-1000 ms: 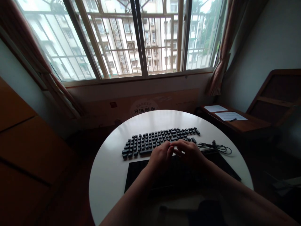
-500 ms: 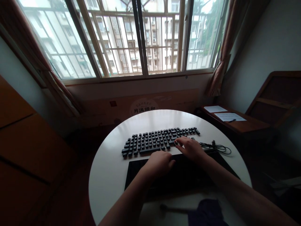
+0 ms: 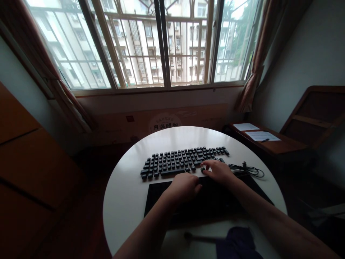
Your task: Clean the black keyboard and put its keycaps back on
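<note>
1. Head view: right hand (image 3: 219,171), fingers slightly parted at a dark keycap (image 3: 202,169) on the white bench (image 3: 122,194); cannot tell if gripping.
2. Left hand (image 3: 184,185) curls over the black board (image 3: 157,195); any hold is hidden.

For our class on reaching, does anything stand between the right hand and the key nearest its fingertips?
Nothing visible does: the key is right beside the right hand; whether they touch is unclear.

Left hand (image 3: 184,185) and right hand (image 3: 219,171): bare.
Left forearm (image 3: 151,220) and right forearm (image 3: 265,208): likewise uncovered, out to the view's lower edge.
</note>
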Demonstrator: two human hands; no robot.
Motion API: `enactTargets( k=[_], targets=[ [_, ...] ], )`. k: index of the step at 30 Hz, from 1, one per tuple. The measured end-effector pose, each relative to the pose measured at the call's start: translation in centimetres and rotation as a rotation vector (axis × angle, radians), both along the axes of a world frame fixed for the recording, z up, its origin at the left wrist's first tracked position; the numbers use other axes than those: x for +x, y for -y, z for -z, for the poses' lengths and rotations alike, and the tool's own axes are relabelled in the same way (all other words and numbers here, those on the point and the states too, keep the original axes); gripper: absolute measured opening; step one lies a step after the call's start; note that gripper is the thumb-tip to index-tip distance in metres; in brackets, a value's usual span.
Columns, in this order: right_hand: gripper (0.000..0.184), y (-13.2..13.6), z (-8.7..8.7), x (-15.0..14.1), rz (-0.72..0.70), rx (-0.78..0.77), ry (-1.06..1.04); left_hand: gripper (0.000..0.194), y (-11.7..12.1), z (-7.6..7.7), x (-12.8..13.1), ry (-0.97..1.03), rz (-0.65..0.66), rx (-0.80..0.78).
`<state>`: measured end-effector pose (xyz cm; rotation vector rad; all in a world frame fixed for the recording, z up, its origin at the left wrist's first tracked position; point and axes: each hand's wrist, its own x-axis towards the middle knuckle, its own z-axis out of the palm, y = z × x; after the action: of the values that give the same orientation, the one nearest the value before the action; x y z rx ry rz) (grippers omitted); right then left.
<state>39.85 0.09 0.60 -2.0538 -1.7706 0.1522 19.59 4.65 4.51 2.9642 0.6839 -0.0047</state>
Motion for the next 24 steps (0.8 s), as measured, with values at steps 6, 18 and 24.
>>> enactTargets(
  k=[6, 18, 24],
  targets=[
    [0.017, 0.13, -0.14, -0.07, 0.004, 0.013, 0.008, 0.027, -0.05, -0.04, -0.1, 0.0, 0.001, -0.015],
    [0.023, -0.22, 0.51, -0.22, -0.042, 0.016, 0.018, 0.026, 0.2, -0.4, -0.17, 0.005, -0.002, -0.021],
    [0.026, -0.36, 0.83, -0.29, -0.047, 0.024, 0.028, 0.025, 0.08, -0.24, -0.18, 0.012, 0.0, -0.016]
  ],
)
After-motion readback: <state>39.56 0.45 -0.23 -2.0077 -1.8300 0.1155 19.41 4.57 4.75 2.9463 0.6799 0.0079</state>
